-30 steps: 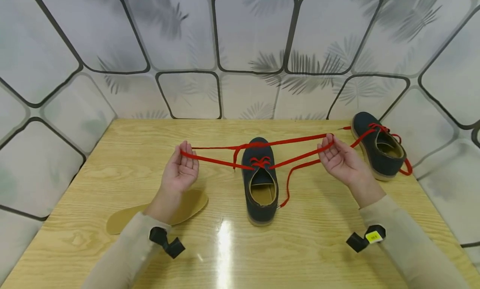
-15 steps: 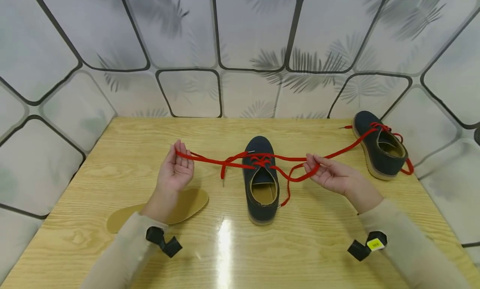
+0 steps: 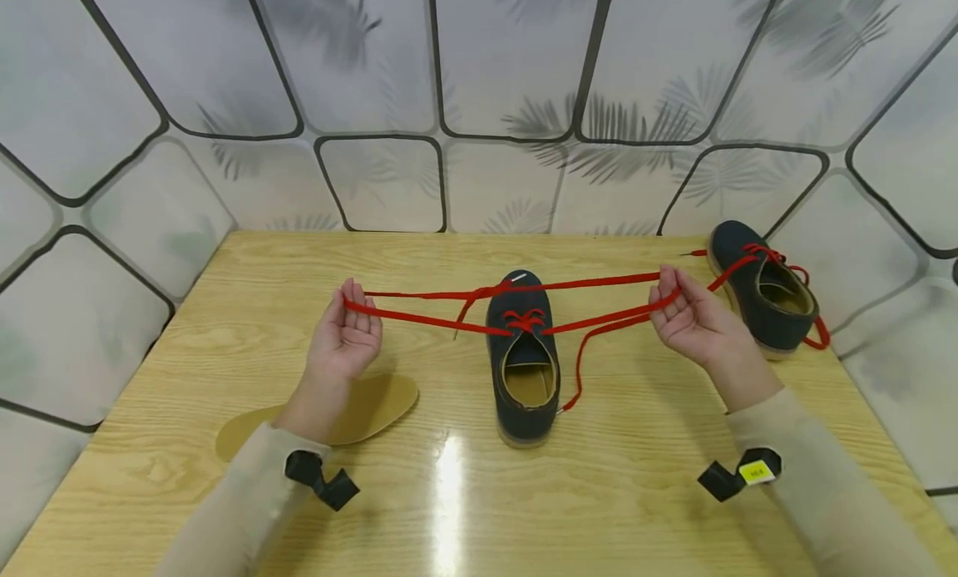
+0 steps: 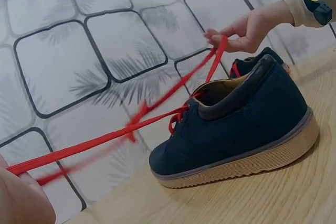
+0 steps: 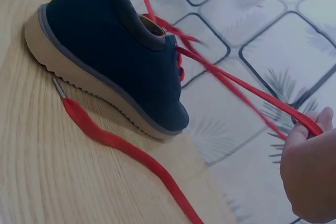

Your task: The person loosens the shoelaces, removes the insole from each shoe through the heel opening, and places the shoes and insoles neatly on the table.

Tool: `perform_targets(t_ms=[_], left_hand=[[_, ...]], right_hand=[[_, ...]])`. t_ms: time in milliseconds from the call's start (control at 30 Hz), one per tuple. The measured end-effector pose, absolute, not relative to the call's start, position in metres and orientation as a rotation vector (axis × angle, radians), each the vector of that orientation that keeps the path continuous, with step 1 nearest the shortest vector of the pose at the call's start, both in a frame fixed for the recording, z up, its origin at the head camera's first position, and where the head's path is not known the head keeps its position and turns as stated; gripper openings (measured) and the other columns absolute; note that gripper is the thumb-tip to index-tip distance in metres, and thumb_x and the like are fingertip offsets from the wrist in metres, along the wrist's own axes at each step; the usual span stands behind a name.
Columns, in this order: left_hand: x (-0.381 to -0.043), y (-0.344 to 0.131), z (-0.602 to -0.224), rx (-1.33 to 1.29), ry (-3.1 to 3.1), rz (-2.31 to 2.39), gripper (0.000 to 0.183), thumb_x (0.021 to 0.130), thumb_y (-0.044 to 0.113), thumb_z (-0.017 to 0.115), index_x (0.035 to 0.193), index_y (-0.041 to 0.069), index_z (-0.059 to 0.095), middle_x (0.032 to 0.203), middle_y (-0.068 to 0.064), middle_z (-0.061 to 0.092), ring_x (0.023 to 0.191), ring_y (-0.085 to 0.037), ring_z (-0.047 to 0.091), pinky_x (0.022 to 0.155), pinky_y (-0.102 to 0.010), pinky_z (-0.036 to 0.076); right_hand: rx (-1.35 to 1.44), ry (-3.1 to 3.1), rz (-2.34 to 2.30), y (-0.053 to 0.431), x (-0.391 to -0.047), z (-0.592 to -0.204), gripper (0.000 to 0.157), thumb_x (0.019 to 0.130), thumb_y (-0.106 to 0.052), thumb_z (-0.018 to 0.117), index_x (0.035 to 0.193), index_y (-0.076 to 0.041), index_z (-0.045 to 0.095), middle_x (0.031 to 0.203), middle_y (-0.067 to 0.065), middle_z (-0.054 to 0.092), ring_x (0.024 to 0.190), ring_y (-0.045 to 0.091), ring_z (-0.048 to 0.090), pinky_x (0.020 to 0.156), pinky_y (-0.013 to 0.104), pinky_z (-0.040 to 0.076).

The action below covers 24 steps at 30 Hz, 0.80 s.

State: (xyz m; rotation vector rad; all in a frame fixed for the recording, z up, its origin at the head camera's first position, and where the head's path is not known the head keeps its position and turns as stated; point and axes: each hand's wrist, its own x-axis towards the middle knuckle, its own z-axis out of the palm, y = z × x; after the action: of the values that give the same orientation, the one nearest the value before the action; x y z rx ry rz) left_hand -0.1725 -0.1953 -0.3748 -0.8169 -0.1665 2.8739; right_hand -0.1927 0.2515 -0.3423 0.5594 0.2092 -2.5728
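Observation:
A dark blue shoe (image 3: 526, 421) stands upright on the table, toe away from me, with a red shoelace (image 3: 441, 320) through its eyelets. To its left, my left hand (image 3: 346, 337) holds one lace loop by the fingertips, palm upward. My right hand (image 3: 690, 318) grips the lace on the other side, also palm up. Two taut strands run between each hand and the middle, where the lace crosses in a loose knot (image 3: 479, 294) above the toe. One lace end (image 5: 110, 139) trails from the right hand to the table beside the sole.
A second dark blue shoe (image 3: 782, 323) with red laces stands at the back right, near the patterned wall (image 3: 494, 186). A tan insole (image 3: 377, 411) lies on the wooden table (image 3: 599, 510), partly under the left forearm in the head view.
My right hand moved inward, the strands slackening, then back out to the right, pulling them taut again. The left hand drifted slightly left. Both hands kept hold of the shoelace.

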Motion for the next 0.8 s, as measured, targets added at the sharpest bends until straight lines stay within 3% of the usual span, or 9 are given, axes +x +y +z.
perform_targets(t_ms=[333,567,800], left_hand=[[-0.172,-0.210,-0.371,-0.859,-0.156,2.875,0.014,0.086,0.017,0.067,0.092,0.008,0.075,0.081,-0.004,0.073,0.080,-0.011,0.069,0.084,-0.023,0.050],[-0.174,-0.225,-0.368,-0.908,-0.014,2.780,0.014,0.086,0.016,0.068,0.086,0.004,0.074,0.083,-0.004,0.073,0.085,-0.009,0.068,0.091,-0.019,0.045],[-0.177,-0.230,-0.362,-1.005,0.111,2.690,0.015,0.087,0.015,0.067,0.082,0.002,0.073,0.085,-0.004,0.074,0.087,-0.008,0.069,0.090,-0.019,0.047]], right_hand=[[0.703,0.182,-2.614,0.279,-0.198,-0.344,0.018,0.090,-0.013,0.063,0.094,0.003,0.071,0.089,0.011,0.072,0.084,0.017,0.069,0.089,0.030,0.050],[0.792,0.257,-2.587,0.295,-0.200,-0.343,0.014,0.087,-0.012,0.067,0.088,0.001,0.072,0.091,0.008,0.073,0.091,0.016,0.069,0.104,0.017,0.035],[0.826,0.304,-2.590,0.303,-0.202,-0.336,0.012,0.086,-0.011,0.069,0.084,0.001,0.071,0.090,0.007,0.073,0.088,0.016,0.069,0.097,0.023,0.045]])
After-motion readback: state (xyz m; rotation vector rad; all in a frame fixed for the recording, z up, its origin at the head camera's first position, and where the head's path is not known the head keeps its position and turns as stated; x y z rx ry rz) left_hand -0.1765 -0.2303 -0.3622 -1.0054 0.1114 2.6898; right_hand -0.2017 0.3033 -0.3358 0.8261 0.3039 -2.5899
